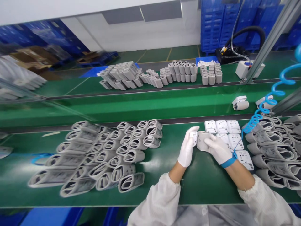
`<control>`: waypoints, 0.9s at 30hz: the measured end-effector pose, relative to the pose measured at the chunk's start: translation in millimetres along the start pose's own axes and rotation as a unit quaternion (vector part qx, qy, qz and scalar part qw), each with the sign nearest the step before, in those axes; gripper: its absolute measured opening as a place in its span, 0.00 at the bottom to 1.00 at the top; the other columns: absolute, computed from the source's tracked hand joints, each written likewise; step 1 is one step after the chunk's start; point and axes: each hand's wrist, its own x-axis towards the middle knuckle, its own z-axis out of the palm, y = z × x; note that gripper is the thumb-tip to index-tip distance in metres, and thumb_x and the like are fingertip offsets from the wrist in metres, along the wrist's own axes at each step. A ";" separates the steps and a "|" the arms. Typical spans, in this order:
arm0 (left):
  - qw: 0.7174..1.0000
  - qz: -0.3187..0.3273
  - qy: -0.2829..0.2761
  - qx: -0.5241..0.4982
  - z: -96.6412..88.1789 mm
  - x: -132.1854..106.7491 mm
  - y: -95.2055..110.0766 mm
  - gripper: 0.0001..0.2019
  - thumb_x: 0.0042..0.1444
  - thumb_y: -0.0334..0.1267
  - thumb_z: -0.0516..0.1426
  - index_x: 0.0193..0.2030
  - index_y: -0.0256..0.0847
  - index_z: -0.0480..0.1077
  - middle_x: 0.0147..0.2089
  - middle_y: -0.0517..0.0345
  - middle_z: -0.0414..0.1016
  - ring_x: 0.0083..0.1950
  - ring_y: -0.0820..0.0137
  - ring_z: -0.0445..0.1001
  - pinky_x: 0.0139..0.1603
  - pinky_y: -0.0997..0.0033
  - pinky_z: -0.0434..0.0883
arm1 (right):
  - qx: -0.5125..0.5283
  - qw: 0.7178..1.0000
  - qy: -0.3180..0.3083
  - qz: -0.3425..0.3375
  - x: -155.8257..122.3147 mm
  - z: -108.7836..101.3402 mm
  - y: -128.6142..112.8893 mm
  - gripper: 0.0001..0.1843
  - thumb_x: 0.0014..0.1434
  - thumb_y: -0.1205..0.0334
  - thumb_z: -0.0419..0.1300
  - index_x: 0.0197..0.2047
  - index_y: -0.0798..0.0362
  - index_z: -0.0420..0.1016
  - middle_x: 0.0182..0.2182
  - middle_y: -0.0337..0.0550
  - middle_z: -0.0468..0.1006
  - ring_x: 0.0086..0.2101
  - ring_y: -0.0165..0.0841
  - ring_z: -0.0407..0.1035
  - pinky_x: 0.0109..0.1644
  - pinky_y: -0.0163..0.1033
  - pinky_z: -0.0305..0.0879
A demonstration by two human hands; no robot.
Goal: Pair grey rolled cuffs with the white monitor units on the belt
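My gloved left hand (187, 147) grips a small white plastic monitor unit (193, 137) with dark print on its face. In my gloved right hand (218, 148) is a grey rolled cuff (201, 140), its flat side turned up and small dark spots on it. The two pieces meet or nearly touch between my hands, above the green bench (169, 169); whether they are joined I cannot tell. Beside my right hand lie several white monitor units (221, 126) in rows, partly hidden by it. A blue wrist strap (228, 162) circles my right wrist.
Many grey rolled cuffs (131, 142) stand to the left, with another pile (279, 147) at the far right. Behind runs a green conveyor (141, 108) carrying cuffs with white units (240, 103). More cuffs sit on the shelf beyond. A blue coiled cord (274, 94) hangs at right.
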 end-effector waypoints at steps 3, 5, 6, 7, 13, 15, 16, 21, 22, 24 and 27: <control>0.999 0.019 -0.019 0.045 -1.3 0.6 2.7 0.30 0.76 0.65 0.52 0.71 0.47 0.74 0.73 0.47 0.74 0.76 0.49 0.69 0.80 0.50 0.63 | 0.008 1.000 0.015 0.004 2.8 -2.4 3.3 0.37 0.54 0.45 0.82 0.63 0.48 0.83 0.64 0.53 0.82 0.64 0.52 0.76 0.67 0.57 0.77; 0.997 0.022 -0.025 0.067 -2.6 0.9 3.4 0.31 0.76 0.65 0.51 0.72 0.48 0.74 0.74 0.47 0.74 0.76 0.49 0.69 0.80 0.51 0.63 | 0.002 1.000 0.016 0.009 4.3 -3.8 4.9 0.38 0.53 0.44 0.82 0.64 0.48 0.82 0.64 0.54 0.82 0.65 0.53 0.76 0.68 0.59 0.77; 0.997 0.022 -0.027 0.073 -3.3 1.0 3.3 0.31 0.76 0.65 0.51 0.72 0.48 0.73 0.74 0.47 0.74 0.76 0.49 0.69 0.80 0.51 0.63 | -0.010 1.000 0.020 0.009 4.8 -4.2 5.4 0.39 0.53 0.43 0.82 0.64 0.47 0.82 0.64 0.54 0.82 0.64 0.55 0.76 0.67 0.61 0.77; 0.996 0.023 -0.030 0.078 -3.9 1.1 2.9 0.32 0.76 0.66 0.51 0.73 0.47 0.73 0.74 0.47 0.73 0.76 0.48 0.69 0.80 0.50 0.62 | -0.036 0.999 0.031 0.001 5.0 -4.4 5.6 0.39 0.52 0.42 0.81 0.64 0.48 0.83 0.63 0.54 0.83 0.64 0.56 0.77 0.67 0.63 0.77; 0.997 0.018 -0.025 0.069 -2.9 0.8 1.3 0.29 0.76 0.61 0.53 0.71 0.46 0.75 0.73 0.46 0.74 0.76 0.47 0.70 0.81 0.46 0.63 | -0.174 0.975 0.108 -0.088 1.6 9.7 3.9 0.27 0.52 0.50 0.81 0.54 0.49 0.87 0.54 0.52 0.87 0.63 0.58 0.76 0.74 0.65 0.71; 0.997 0.008 -0.016 0.071 0.4 0.2 2.3 0.27 0.76 0.60 0.55 0.71 0.46 0.75 0.73 0.46 0.75 0.76 0.46 0.70 0.82 0.45 0.61 | -0.152 0.979 0.100 -0.092 0.0 17.1 4.8 0.27 0.53 0.51 0.79 0.54 0.50 0.87 0.51 0.51 0.88 0.60 0.57 0.79 0.70 0.64 0.75; 0.997 0.004 -0.011 0.074 2.3 0.0 2.3 0.27 0.76 0.59 0.56 0.71 0.46 0.75 0.73 0.46 0.75 0.76 0.46 0.69 0.83 0.44 0.60 | -0.144 0.980 0.101 -0.093 -0.5 19.5 6.0 0.26 0.53 0.52 0.79 0.53 0.51 0.87 0.50 0.52 0.88 0.58 0.57 0.80 0.68 0.64 0.77; 0.999 -0.028 0.031 0.027 8.2 0.5 -6.3 0.29 0.72 0.61 0.61 0.70 0.47 0.77 0.76 0.48 0.73 0.79 0.47 0.68 0.84 0.47 0.60 | -0.161 0.973 0.123 -0.108 -0.3 14.7 16.0 0.28 0.54 0.53 0.78 0.57 0.51 0.85 0.50 0.51 0.88 0.57 0.55 0.81 0.68 0.62 0.77; 0.999 -0.034 0.038 0.015 7.9 0.7 -8.7 0.30 0.70 0.62 0.63 0.71 0.47 0.77 0.77 0.49 0.73 0.80 0.47 0.67 0.84 0.47 0.61 | -0.167 0.972 0.122 -0.111 -0.4 12.5 17.6 0.29 0.55 0.53 0.78 0.59 0.50 0.84 0.51 0.49 0.88 0.57 0.54 0.81 0.69 0.62 0.76; 0.998 -0.047 0.047 0.011 6.1 0.8 -12.4 0.33 0.67 0.64 0.66 0.71 0.47 0.77 0.78 0.49 0.72 0.81 0.46 0.65 0.84 0.48 0.63 | -0.193 0.966 0.121 -0.124 -1.2 9.5 19.6 0.31 0.58 0.52 0.76 0.63 0.48 0.83 0.55 0.47 0.88 0.59 0.53 0.80 0.71 0.61 0.75; 0.996 -0.069 0.054 0.032 2.0 -0.3 -14.0 0.36 0.65 0.67 0.65 0.70 0.43 0.78 0.75 0.46 0.75 0.81 0.43 0.66 0.83 0.45 0.64 | -0.273 0.937 0.125 -0.180 -3.8 8.6 20.1 0.33 0.61 0.52 0.74 0.68 0.44 0.80 0.63 0.45 0.84 0.65 0.53 0.76 0.74 0.60 0.73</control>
